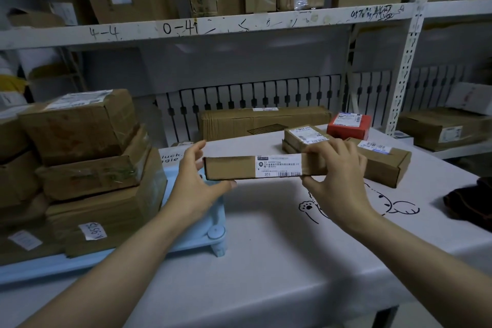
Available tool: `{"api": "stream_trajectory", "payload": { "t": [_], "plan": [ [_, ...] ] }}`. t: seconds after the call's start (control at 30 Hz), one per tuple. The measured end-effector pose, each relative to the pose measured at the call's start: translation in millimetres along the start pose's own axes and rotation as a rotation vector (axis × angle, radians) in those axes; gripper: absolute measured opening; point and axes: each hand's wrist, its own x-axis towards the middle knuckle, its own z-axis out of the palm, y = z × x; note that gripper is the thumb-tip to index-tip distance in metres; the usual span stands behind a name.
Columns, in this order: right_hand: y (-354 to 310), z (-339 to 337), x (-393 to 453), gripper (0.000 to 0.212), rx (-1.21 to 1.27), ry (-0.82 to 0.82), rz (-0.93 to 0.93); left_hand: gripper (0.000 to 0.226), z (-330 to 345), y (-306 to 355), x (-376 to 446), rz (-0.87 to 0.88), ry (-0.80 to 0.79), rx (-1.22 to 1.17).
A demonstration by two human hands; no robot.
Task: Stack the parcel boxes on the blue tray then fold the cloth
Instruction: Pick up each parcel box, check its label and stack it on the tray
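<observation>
You hold the long parcel box (255, 168) level in the air over the counter (266, 261), just right of the blue tray (202, 237). Right hand (338, 181) pinches its end; left hand (197, 184), fingers spread, supports underneath, likely steadying it for the stack (90, 157). Cloth (471, 202) lies unfolded, far right.

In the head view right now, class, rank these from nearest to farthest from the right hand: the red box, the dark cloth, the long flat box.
1. Long flat box: gripped by the right hand.
2. Dark cloth: on the table, at its right edge.
3. Red box: behind, toward the shelf.
</observation>
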Motion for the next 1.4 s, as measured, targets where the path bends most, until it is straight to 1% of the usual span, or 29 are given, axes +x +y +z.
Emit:
{"api": "stream_trajectory", "payload": {
  "t": [0.07, 0.13, 0.17, 0.2, 0.23, 0.3, 0.43, 0.53, 0.67, 0.87, 1.03, 1.23, 1.33, 1.4],
  "plan": [
    [-1, 0, -1, 0.042, -0.003, 0.019, -0.008, 0.093, 1, -1, -1, -0.145, -0.024, -0.144],
    [-2, 0, -1, 0.042, -0.003, 0.031, -0.012, 0.093, 2, -1, -3, -0.304, -0.044, -0.431],
    [-2, 0, -1, 0.042, -0.003, 0.033, -0.017, 0.083, 2, 1, -3, -0.391, -0.056, -0.58],
    [-2, 0, -2, 0.042, -0.003, 0.035, -0.024, 0.067, 2, 3, -4, -0.466, -0.081, -0.698],
    [-2, 0, -2, 0.042, -0.003, 0.037, -0.034, 0.055, 1, 4, -4, -0.529, -0.097, -0.775],
    [-3, -1, -4, 0.042, -0.007, 0.039, -0.052, 0.046, 1, 7, -3, -0.598, -0.103, -0.855],
    [-2, 0, -5, 0.044, -0.015, 0.013, -0.06, 0.021, 2, 8, 0, -0.601, -0.02, -0.9],
    [2, 1, -6, 0.048, -0.025, -0.025, -0.033, 0.014, 2, 9, -1, -0.591, -0.012, -0.92],
    [6, 4, -9, 0.052, -0.039, -0.054, -0.018, 0.019, 0, 4, 0, -0.592, -0.013, -0.95],
    [8, 6, -10, 0.053, -0.043, -0.055, 0.003, 0.044, -1, -6, 3, -0.495, -0.066, -0.974],
    [8, 8, -10, 0.052, -0.046, -0.048, 0.007, 0.048, 0, -6, 4, -0.468, -0.067, -0.971],
    [6, 5, -12, 0.054, -0.069, -0.061, -0.002, 0.044, 1, -7, 3, -0.483, -0.071, -0.982],
    [5, 3, -12, 0.06, -0.113, -0.084, -0.033, 0.028, 1, -4, 1, -0.534, -0.027, -0.961],
    [5, 2, -12, 0.058, -0.109, -0.072, -0.05, 0.019, 0, -1, -1, -0.56, 0.013, -0.948]
  ]
}}
